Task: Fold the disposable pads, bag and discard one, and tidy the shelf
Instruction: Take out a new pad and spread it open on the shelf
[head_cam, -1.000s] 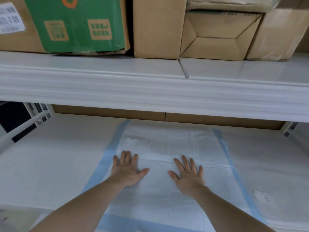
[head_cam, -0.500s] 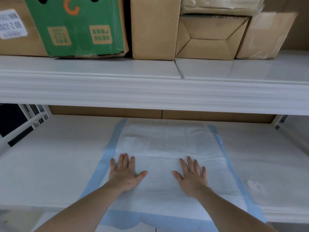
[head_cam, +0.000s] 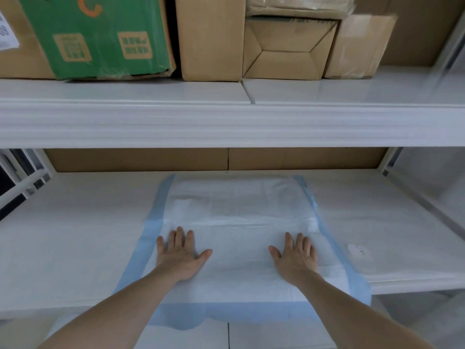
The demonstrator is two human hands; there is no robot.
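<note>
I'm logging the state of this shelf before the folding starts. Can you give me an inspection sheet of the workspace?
Surface: white lower shelf; small dark specks on a scuffed patch at its right.
Job's things: one disposable pad, white with blue border, spread flat; its near edge hangs over the shelf front.
Clutter: nothing seen on the lower shelf.
Hands: left hand and right hand press flat on the pad, fingers straight.
Cables: nothing seen.
Surroundings: upper shelf holds cardboard boxes and a green printed box.
</note>
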